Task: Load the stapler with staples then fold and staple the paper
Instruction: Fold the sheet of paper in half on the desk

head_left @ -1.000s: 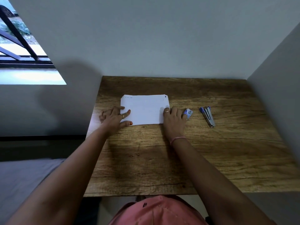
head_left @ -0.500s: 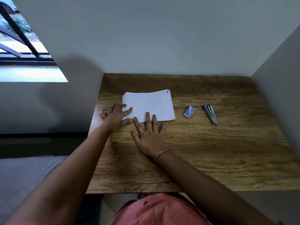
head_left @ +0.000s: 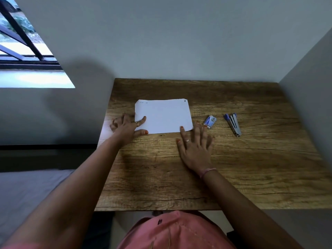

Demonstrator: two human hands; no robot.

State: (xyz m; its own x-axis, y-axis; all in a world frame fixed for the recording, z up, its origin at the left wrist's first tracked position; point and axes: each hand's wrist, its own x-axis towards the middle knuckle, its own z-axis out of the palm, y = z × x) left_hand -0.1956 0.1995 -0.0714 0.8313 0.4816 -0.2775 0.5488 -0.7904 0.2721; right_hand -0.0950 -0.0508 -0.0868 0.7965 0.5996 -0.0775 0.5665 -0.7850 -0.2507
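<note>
The folded white sheet of paper [head_left: 162, 115] lies flat on the wooden surface [head_left: 251, 159], long edges running left to right, tiny dark marks at its far corners. Just right of it sits a small blue-and-white box of staples [head_left: 210, 121], tilted a bit. Further right, apart from the box, the blue and silver metal stapler [head_left: 233, 124] lies at an angle.

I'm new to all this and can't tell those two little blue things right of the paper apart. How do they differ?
The small blue and white staple box is short and blocky; the blue and silver metal stapler is long and slim. The box lies nearer the white paper and the right hand; the stapler lies farther right. Both rest untouched on the wooden table.
</note>
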